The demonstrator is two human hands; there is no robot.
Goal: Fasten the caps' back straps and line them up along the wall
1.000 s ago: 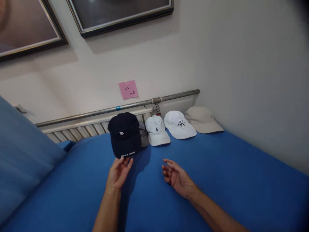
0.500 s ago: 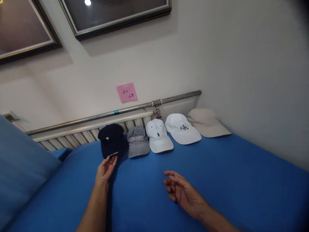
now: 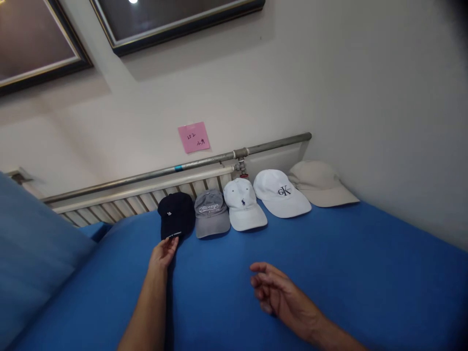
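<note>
Several caps lie in a row on a blue bed [image 3: 329, 273] along the wall. At the left end is a dark navy cap [image 3: 175, 214]; my left hand [image 3: 164, 252] reaches forward and pinches the front edge of its brim. To its right lie a grey cap [image 3: 211, 212], a white cap with a small dark logo [image 3: 243, 202], a white cap with black letters [image 3: 280, 191] and a beige cap [image 3: 321, 183]. My right hand [image 3: 280, 295] hovers over the bed nearer to me, palm turned inward, fingers loosely curled and apart, holding nothing.
A metal pipe [image 3: 175, 168] and a radiator [image 3: 120, 202] run along the wall behind the caps. A pink sticky note [image 3: 193, 137] is stuck above them. Two dark-framed pictures hang higher up. A blue pillow [image 3: 32, 253] rises at the left.
My left hand carried the navy cap left and down from in front of the grey cap and laid it at the left end of the row. The right hand drew back slightly.
</note>
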